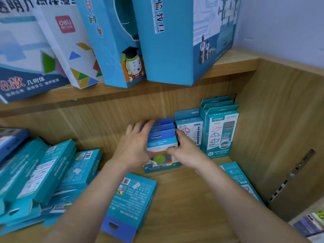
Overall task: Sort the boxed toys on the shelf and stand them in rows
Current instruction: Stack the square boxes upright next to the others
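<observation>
The left hand [135, 148] lies with its fingers straight and close together, flat against the left side of a short row of blue-tabbed boxes [161, 128]. The right hand [186, 152] curls round the right edge of the front box [163, 155], thumb on its face; that box stands upright between the two sets of fingers, on the shelf board [185, 193]. Just right of the right fingers stands a white-and-teal box [190, 126], and beyond it a row of taller teal boxes [221, 130]. Below the wrists a teal box [131, 199] lies flat, barcode up. Far left of the left fingers lies a loose pile of teal boxes [52, 172]. Above the fingers, large blue boxes [168, 41] stand on the upper shelf
</observation>
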`<state>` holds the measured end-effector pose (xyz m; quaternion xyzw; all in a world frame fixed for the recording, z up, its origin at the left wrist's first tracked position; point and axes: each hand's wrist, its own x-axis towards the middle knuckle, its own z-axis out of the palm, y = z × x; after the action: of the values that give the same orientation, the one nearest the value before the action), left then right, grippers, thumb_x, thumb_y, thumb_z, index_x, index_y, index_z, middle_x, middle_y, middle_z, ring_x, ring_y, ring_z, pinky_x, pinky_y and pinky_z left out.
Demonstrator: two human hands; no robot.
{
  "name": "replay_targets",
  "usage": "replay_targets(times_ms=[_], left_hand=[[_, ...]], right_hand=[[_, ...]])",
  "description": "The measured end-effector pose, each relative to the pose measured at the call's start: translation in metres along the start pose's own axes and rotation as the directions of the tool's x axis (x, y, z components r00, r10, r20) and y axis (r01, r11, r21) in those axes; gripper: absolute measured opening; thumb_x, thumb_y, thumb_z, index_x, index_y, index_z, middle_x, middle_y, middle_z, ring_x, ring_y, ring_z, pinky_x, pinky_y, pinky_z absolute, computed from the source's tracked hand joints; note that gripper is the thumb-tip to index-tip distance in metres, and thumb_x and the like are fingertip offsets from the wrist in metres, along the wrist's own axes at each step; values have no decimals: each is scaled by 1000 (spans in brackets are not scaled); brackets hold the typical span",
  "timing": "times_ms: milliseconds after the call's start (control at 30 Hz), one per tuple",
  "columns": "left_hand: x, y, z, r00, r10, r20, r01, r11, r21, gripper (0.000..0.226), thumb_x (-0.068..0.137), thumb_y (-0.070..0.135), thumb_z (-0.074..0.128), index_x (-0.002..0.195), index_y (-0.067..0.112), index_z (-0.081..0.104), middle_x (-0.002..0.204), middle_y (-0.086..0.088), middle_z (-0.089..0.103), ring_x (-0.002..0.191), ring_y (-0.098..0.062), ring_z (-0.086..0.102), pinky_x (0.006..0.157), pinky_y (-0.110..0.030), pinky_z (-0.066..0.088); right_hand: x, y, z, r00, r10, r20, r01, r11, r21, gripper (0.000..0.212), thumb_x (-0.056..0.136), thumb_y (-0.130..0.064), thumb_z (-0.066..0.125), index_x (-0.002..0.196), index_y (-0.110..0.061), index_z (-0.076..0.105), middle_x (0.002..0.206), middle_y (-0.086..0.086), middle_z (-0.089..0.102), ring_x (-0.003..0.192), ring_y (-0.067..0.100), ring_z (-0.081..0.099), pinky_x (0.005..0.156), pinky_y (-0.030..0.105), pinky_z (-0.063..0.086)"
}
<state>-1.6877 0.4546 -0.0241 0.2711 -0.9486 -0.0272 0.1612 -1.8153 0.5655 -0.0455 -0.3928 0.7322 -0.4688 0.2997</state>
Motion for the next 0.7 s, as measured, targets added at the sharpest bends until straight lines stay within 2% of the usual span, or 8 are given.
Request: replay_targets(times_ms=[67,167,300,367,567,633,700], left_hand=[[7,4,-3,993,7,120,-23,991,129,101,68,55,70,148,32,14,144,5,33,128,-22,31,101,-42,39],[15,4,-4,981,-11,191,-20,987,159,97,68,57,70,145,32,16,140,2,41,128,-22,39,97,-42,40],[24,-1,-8,973,2,229,-48,980,193,98,64,62,70,143,31,21,133,1,47,121,-23,48,91,-41,42],[22,-4,-7,976,2,219,-53,972,230,98,64,62,70,142,30,21,133,2,47,121,-21,48,92,-41,41],[12,-20,-10,979,-39,200,-9,972,233,99,64,62,71,144,31,20,136,3,44,125,-21,42,96,-44,40],[4,-22,-7,989,-62,137,39,986,164,101,63,58,75,144,33,19,137,2,41,125,-23,38,96,-46,41],[-9,-26,2,990,-140,10,140,990,3,107,61,47,82,146,30,19,138,-2,39,124,-26,37,100,-44,39]], right_hand=[[3,0,1,1000,9,-17,-9,1000,-12,49,69,-20,61,116,-24,48,108,-2,66,93,16,64,83,39,54],[4,1,1,1000,15,-6,-15,999,-40,45,74,-18,63,114,-26,44,108,-3,64,94,15,62,77,32,52],[7,4,-2,999,30,20,-30,999,15,58,65,-25,64,117,-32,42,111,-7,65,100,15,62,90,41,50],[6,6,-2,998,44,44,-47,996,71,59,61,-26,65,115,-36,43,111,-10,66,101,13,62,94,42,49],[5,3,5,991,2,133,-25,985,173,59,77,-11,66,125,-34,40,113,-16,59,104,4,58,95,40,50],[6,-1,8,995,-15,103,0,990,139,56,78,-11,65,119,-38,38,108,-14,58,102,8,60,91,42,52],[9,-6,9,996,-23,88,16,997,78,55,78,-12,66,117,-38,37,106,-11,58,99,13,62,89,43,53]])
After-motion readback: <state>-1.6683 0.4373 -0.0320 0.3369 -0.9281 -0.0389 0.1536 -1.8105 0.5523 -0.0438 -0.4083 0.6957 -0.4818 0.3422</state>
